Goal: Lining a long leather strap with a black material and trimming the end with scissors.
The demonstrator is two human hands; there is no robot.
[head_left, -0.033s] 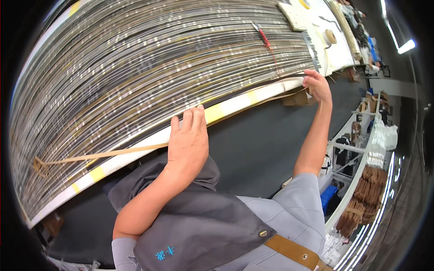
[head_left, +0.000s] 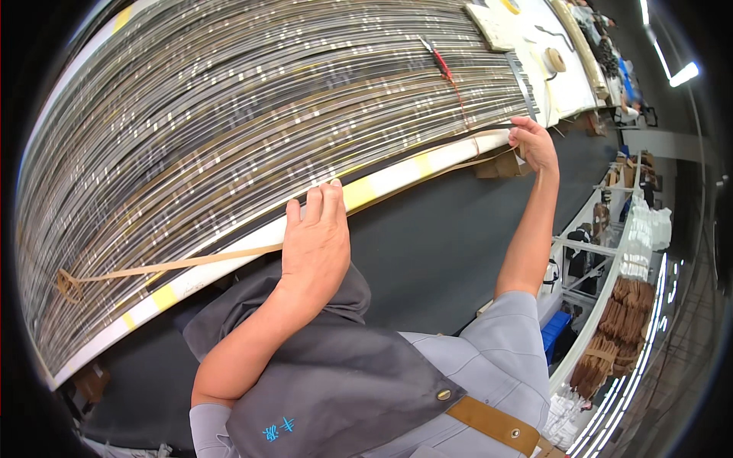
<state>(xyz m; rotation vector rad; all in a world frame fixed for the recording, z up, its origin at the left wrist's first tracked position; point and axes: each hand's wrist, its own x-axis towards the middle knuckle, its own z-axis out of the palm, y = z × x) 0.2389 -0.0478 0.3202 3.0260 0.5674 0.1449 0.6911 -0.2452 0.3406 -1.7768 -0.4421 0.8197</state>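
A wide bed of tightly packed grey and brown strips (head_left: 229,99) fills the upper left, edged by a white and yellow band (head_left: 393,172). My left hand (head_left: 313,244) rests on that band, fingers extended and slightly bent over a dark strip (head_left: 393,159) beside it. A narrow tan strip (head_left: 168,263) passes under this hand and ends in a loop at the left. Near the band's right end, my right hand (head_left: 536,149) pinches the strips' ends; exactly which ones is partly hidden. A red-handled tool (head_left: 441,62) lies on the packed strips above.
A pale pad (head_left: 481,27), a tan roll (head_left: 555,61) and a metal straight piece (head_left: 521,84) are at the upper right. A dark grey floor or mat (head_left: 427,237) lies below the edge. Shelving with brown bundles (head_left: 626,320) and a blue bin (head_left: 556,332) stands to the right.
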